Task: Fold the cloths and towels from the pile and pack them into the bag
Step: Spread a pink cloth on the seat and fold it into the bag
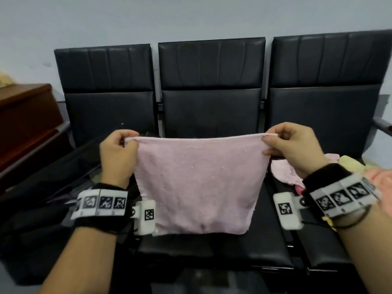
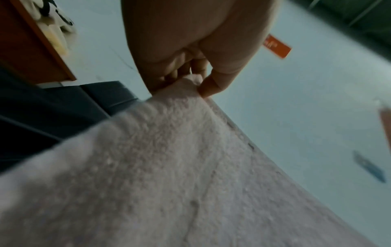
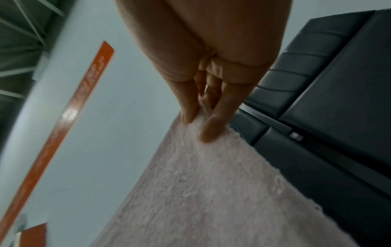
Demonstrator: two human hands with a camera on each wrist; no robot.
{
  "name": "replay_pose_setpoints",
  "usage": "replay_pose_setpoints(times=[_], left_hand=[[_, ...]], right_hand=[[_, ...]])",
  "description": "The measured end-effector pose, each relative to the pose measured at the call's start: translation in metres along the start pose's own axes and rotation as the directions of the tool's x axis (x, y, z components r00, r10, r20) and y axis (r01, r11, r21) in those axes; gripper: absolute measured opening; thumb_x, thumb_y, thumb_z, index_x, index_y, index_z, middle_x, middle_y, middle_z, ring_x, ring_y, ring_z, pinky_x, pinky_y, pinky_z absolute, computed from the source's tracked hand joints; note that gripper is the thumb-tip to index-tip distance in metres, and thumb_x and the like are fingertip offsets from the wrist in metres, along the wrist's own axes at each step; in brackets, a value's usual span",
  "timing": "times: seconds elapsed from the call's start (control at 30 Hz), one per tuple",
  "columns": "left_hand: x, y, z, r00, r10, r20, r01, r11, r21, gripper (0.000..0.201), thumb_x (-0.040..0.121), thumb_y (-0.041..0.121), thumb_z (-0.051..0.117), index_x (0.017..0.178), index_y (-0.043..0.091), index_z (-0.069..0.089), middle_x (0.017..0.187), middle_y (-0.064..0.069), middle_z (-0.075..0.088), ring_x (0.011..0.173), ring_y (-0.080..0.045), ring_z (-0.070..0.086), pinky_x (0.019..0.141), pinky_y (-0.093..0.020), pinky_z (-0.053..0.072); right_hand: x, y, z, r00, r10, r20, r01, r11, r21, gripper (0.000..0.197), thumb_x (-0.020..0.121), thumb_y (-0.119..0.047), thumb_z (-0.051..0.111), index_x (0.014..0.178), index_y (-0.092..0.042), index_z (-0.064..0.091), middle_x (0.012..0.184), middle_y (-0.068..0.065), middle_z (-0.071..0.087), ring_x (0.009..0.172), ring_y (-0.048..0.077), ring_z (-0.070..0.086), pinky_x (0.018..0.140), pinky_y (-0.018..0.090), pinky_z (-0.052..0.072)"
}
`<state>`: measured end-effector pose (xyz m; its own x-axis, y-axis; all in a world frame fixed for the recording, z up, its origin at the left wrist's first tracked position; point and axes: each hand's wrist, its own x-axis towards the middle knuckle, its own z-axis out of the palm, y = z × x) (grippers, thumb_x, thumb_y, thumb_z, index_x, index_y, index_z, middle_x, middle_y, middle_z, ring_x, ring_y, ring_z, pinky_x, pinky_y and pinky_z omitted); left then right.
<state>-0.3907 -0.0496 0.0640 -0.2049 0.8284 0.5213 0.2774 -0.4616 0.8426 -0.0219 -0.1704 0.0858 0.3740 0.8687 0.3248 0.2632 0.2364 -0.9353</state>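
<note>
A pale pink towel (image 1: pixel 197 183) hangs stretched in the air above the middle black seat. My left hand (image 1: pixel 125 142) pinches its upper left corner between thumb and curled fingers, as the left wrist view shows with the towel (image 2: pixel 169 167) draping down from the left hand (image 2: pixel 196 83). My right hand (image 1: pixel 269 141) pinches the upper right corner; the right wrist view shows the right hand (image 3: pixel 201 120) clamped on the towel (image 3: pixel 211 192) edge. The towel's lower edge hangs near the seat front. A pile of cloths (image 1: pixel 347 164) lies on the right seat. A dark bag (image 1: pixel 48 187) sits at the left.
A row of black padded chairs (image 1: pixel 212 81) stands against a pale wall. A brown wooden cabinet (image 1: pixel 25 115) is at the far left. A second pink cloth (image 1: pixel 284 170) lies beside my right wrist on the seat.
</note>
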Motion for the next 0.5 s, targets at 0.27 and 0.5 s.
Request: replay_pose_setpoints(times=[0.27,0.5], left_hand=[[0.052,-0.003,0.026,0.999,-0.033,0.036,0.033,0.999,-0.011,0.02,0.088,0.001,0.061,0.095,0.017,0.071,0.083,0.008,0.068,0.074,-0.003,0.062,0.068,-0.014,0.049],[0.023,0.0,-0.004,0.988,0.121,0.1,-0.112,0.989,-0.099,0.02,0.087,0.003,0.063,0.095,0.019,0.072,0.088,0.007,0.072,0.083,-0.005,0.065,0.077,-0.019,0.053]], right_hand=[[0.056,-0.011,0.017,0.978,-0.163,-0.129,0.156,0.986,-0.061,0.017,0.082,-0.003,0.069,0.078,-0.02,0.069,0.082,0.003,0.071,0.08,0.015,0.066,0.081,0.037,0.057],[0.004,-0.006,-0.005,0.963,-0.251,-0.102,0.25,0.968,-0.018,0.015,0.085,-0.009,0.071,0.083,-0.024,0.072,0.093,0.0,0.076,0.089,0.014,0.072,0.08,0.022,0.056]])
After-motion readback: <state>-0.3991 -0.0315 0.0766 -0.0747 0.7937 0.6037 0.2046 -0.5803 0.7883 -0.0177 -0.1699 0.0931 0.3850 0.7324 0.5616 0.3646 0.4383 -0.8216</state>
